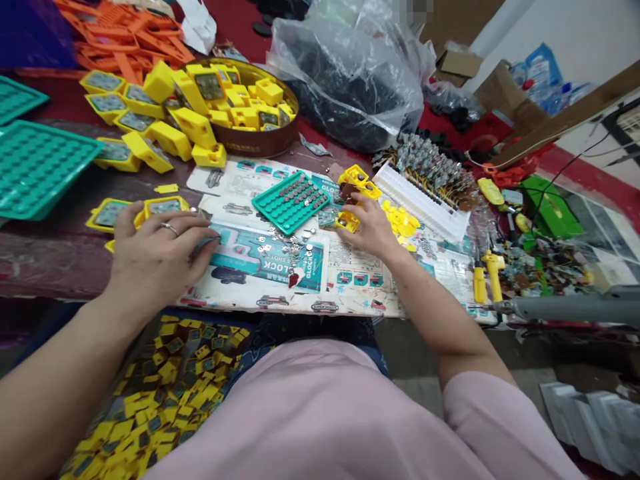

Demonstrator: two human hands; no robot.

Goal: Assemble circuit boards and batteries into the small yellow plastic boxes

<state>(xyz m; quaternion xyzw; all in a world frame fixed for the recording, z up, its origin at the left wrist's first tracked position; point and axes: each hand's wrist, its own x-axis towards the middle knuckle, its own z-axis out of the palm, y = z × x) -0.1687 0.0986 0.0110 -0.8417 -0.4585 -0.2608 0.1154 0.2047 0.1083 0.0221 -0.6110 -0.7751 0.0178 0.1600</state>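
Note:
My left hand [160,250] is over the left side of the work mat, beside yellow plastic housings with grey circuit boards [111,213]. Its fingers are bent, with thumb and index tips close together; whatever they pinch is too small to make out. At the mat's right, my right hand [369,223] has its fingers and thumb around a small yellow plastic housing [347,221]. More yellow housings [355,176] lie just beyond its fingertips. Between my hands, a green tray [285,212] holds rows of small round metal pieces, and loose metal pieces [295,250] are scattered before it.
A round tin [265,139] heaped with yellow housings stands behind, near orange parts [125,33] and a clear plastic bag [350,80]. At right are a white rack [420,203] of wired parts, yellow pieces [401,220] and a grey tool [575,308]. Green trays [45,167] lie left.

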